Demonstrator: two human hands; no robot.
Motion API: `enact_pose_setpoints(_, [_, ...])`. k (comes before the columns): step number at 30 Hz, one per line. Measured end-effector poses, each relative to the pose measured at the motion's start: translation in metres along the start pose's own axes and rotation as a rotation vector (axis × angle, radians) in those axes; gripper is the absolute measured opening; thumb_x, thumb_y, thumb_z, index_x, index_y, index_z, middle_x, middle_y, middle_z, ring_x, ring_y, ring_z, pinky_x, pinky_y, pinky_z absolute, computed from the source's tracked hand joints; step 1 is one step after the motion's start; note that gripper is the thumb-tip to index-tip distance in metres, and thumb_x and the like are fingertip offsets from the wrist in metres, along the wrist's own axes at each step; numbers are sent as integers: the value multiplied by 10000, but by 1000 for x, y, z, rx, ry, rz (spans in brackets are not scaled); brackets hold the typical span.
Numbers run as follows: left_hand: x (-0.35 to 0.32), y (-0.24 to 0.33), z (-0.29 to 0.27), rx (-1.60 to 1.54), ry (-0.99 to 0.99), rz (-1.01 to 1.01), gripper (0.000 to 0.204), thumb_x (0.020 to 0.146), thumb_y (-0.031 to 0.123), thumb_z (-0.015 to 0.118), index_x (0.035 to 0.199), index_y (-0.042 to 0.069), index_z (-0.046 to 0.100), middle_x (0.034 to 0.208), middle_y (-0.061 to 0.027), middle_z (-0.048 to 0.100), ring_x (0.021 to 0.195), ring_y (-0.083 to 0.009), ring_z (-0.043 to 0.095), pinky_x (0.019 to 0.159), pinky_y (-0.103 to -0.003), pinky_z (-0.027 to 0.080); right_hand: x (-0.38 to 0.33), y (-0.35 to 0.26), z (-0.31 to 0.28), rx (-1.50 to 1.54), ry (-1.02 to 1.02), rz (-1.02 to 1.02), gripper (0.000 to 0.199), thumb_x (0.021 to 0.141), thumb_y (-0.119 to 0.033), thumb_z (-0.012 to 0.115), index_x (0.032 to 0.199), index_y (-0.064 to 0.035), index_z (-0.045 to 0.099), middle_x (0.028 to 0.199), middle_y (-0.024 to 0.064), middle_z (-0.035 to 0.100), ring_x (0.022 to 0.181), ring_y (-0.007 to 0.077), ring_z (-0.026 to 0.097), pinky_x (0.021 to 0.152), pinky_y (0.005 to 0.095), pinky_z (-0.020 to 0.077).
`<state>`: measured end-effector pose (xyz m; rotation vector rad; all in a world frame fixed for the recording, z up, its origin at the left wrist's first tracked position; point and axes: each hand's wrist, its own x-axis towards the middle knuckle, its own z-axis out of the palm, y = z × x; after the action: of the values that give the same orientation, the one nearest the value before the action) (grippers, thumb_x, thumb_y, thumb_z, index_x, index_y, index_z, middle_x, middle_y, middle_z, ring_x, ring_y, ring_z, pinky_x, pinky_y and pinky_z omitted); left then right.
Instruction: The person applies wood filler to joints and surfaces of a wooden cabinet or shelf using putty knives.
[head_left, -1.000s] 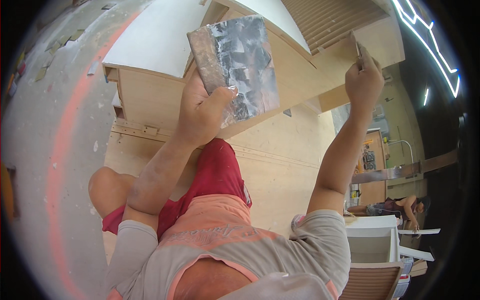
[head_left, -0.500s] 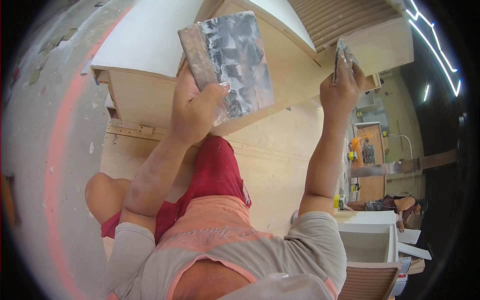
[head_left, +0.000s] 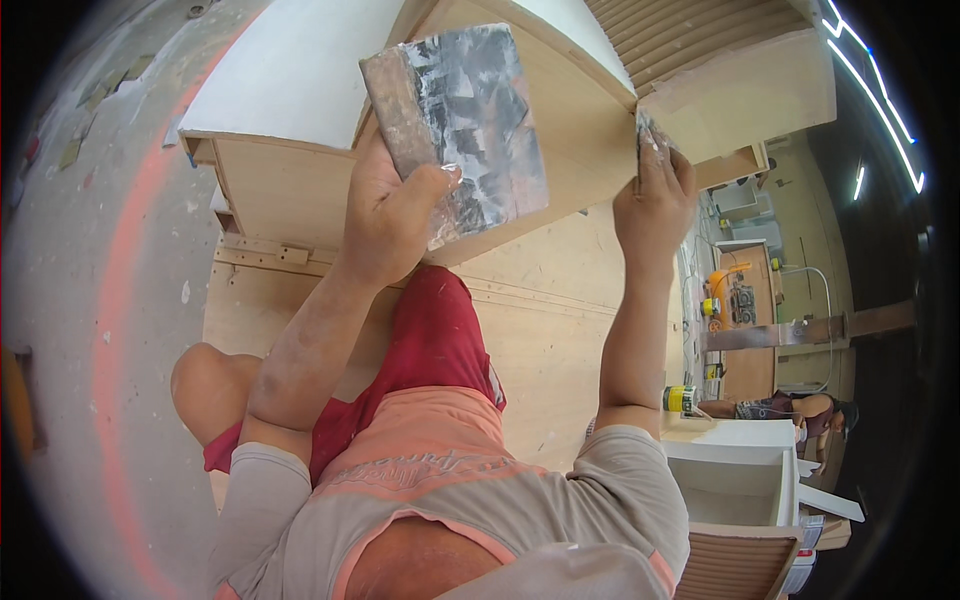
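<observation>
My left hand (head_left: 395, 220) is closed round the lower left edge of a flat putty board (head_left: 485, 125), its thumb lying on the face. Dark grey and white smears cover most of the board, and a bare brown strip runs along its left side. A flat putty scraper (head_left: 643, 125), seen nearly edge-on and crusted with filler, is gripped in my right hand (head_left: 655, 195) with the fingers stretched along it. Its upper end is at the corner of a pale wooden cabinet (head_left: 560, 110), beside the joint with a slatted panel; whether it touches cannot be seen.
White panels (head_left: 290, 80) of the furniture rise at the upper left. A ribbed panel (head_left: 700, 35) tops the cabinet's right part. At far right are a white open cabinet (head_left: 735, 480), a yellow-labelled can (head_left: 680, 399) and a person (head_left: 815, 410) bending over boards. A red line (head_left: 115, 300) crosses the grey floor.
My right hand has moved left with the scraper, which now stands more upright at the cabinet corner. My left hand and the putty board have hardly moved.
</observation>
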<state>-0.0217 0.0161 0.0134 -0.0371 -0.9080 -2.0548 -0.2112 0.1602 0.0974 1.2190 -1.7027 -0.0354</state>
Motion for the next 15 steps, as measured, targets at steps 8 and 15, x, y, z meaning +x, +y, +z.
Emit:
enact_pose_setpoints(8, [-2,-8,2,1,-38,-25,370,743,-16,442,1109,-50,409,1008,-71,511,880,-94,483,771,-243,408,36,21,-36,-7,184,6,363,668,76,508,1008,-15,595,965,107,617,875,280,562,799,337,447])
enact_pose_setpoints(15, [-6,-12,8,-161,-31,-158,358,753,-3,465,1105,-38,408,971,-58,524,834,-87,497,731,-233,420,11,-3,-72,836,69,681,356,732,21,587,1075,99,529,1020,133,591,896,161,563,787,268,443])
